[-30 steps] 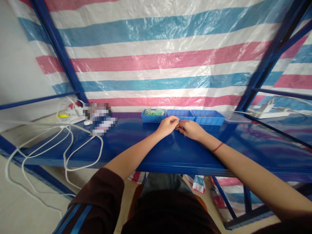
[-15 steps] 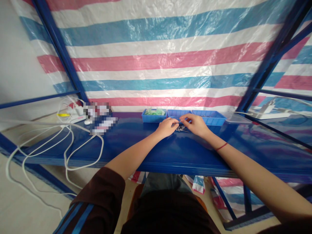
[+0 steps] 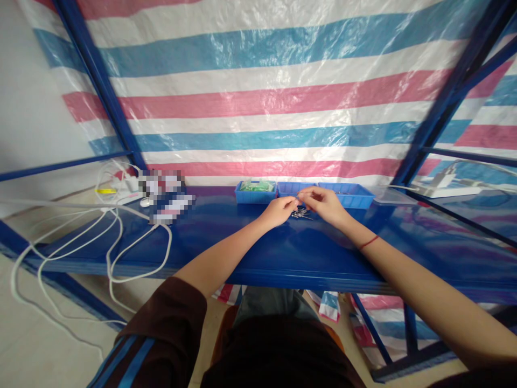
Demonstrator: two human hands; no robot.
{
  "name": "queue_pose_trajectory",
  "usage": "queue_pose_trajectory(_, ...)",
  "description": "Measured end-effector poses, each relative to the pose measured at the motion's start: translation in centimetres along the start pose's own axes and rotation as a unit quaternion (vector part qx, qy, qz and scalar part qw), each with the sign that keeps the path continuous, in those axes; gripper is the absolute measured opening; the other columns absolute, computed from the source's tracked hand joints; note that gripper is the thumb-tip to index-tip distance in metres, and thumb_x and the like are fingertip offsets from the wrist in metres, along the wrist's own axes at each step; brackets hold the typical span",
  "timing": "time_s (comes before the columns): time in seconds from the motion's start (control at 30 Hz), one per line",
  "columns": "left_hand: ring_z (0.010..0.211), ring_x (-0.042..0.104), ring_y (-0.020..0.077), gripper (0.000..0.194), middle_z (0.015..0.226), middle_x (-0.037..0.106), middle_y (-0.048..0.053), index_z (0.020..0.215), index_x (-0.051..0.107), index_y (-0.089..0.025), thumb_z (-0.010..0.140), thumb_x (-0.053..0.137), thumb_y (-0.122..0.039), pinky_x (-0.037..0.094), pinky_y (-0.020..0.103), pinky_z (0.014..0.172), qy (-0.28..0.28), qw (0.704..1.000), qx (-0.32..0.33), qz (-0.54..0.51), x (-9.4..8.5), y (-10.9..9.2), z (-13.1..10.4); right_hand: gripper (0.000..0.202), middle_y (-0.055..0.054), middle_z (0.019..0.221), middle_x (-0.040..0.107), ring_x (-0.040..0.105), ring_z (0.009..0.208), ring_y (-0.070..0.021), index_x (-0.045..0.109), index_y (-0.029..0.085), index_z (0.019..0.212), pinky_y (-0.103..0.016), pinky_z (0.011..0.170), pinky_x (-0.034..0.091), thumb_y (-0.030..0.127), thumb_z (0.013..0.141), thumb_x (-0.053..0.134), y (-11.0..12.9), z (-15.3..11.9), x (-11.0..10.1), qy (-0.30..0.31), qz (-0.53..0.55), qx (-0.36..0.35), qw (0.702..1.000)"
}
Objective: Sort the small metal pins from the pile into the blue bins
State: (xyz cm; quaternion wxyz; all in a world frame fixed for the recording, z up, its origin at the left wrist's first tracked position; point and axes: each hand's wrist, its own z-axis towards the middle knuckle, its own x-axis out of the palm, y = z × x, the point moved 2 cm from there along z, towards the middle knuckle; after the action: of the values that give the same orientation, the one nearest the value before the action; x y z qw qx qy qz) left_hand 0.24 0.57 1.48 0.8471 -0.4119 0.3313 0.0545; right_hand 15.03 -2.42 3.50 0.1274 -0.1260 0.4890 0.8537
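though near metal pieces, right hand before two blue bins

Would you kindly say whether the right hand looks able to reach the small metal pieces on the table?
Probably yes: the right hand is close to the metal pieces, and nothing visible stands between them.

Blue bins and loose metal pieces suggest a workshop.

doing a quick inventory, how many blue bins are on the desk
3, in a row on the desk: left bin with green contents, then middle bin and right bin, both partly behind the right hand.
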Motion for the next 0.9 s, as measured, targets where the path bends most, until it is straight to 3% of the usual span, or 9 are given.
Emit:
queue_pose_trajectory(0.23,0.068,0.055,0.0136,0.026,0.069,0.061,0.0,0.081,0.063,-0.014,0.086,0.043,-0.03,0.043,0.025,0.067,0.0,1.0,0.017,0.015,0.2,0.1,0.0,0.033,-0.001,0.064,0.06,0.049,0.049,-0.0093,0.062,0.016,0.081,-0.024,0.048,0.042,0.046,0.068,0.065,0.6,-0.1,0.3,0.0,0.002,-0.005,1.0)
queue_pose_trajectory(0.47,0.08,0.06,0.0137,0.019,0.085,0.066,0.005,0.087,0.06,-0.014,0.082,0.053,-0.031,0.046,0.027,0.079,-0.112,0.987,-0.034,-0.109,0.1,1.4,0.8,0.019,0.001,0.06,0.057,0.048,0.045,-0.0087,0.057,0.016,0.08,-0.022,0.043,0.04,0.031,0.068,0.06,-0.4,0.2,-0.1,-0.012,-0.007,0.02,1.0)
queue_pose_trajectory(0.7,0.08,0.06,0.0131,0.019,0.086,0.065,0.005,0.084,0.059,-0.013,0.082,0.053,-0.031,0.046,0.027,0.081,-0.151,0.977,-0.02,-0.149,-0.2,0.9,0.8,0.022,-0.004,0.074,0.064,0.051,0.05,-0.0094,0.057,0.016,0.086,-0.021,0.041,0.039,0.032,0.071,0.061,-0.8,0.0,0.4,0.063,0.003,0.058,0.996)
queue_pose_trajectory(0.9,0.072,0.059,0.0105,0.019,0.078,0.063,0.002,0.083,0.057,-0.014,0.082,0.053,-0.033,0.046,0.023,0.073,-0.135,0.978,-0.003,-0.161,-0.4,0.2,0.6,0.032,-0.005,0.075,0.065,0.053,0.054,-0.009,0.06,0.015,0.077,-0.02,0.044,0.041,0.047,0.077,0.055,-0.2,-0.4,1.1,0.139,0.019,0.07,0.988)
